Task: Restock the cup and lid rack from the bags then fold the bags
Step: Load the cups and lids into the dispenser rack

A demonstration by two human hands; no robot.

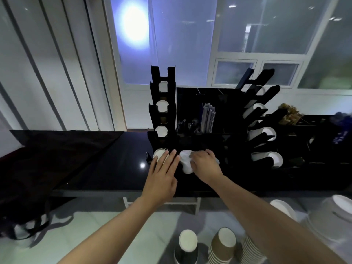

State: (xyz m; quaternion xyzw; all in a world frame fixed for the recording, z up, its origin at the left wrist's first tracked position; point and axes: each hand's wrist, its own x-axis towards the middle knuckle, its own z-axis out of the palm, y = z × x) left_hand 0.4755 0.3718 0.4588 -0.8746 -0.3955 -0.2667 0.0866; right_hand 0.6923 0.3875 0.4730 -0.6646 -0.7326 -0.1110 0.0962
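Both your hands are at the foot of the black cup and lid rack (163,119) on the dark counter (114,168).

Your left hand (162,178) lies flat, fingers straight, tips touching the lowest white cup (159,154). Your right hand (204,165), at 3 o'clock from it, curls around a white stack (185,162), probably lids or cups; it is blurred. More cup stacks (222,244) stand below at 6 o'clock, and a dark bag (26,221) lies at 8 o'clock.

1. I count two of my hands at the rack: left hand (162,176) and right hand (204,165).
2. Two black cup columns: left column (163,103), right column (261,115).
3. Three cup stacks down below: dark stack (187,246), brown stack (222,246), white stack (250,250).
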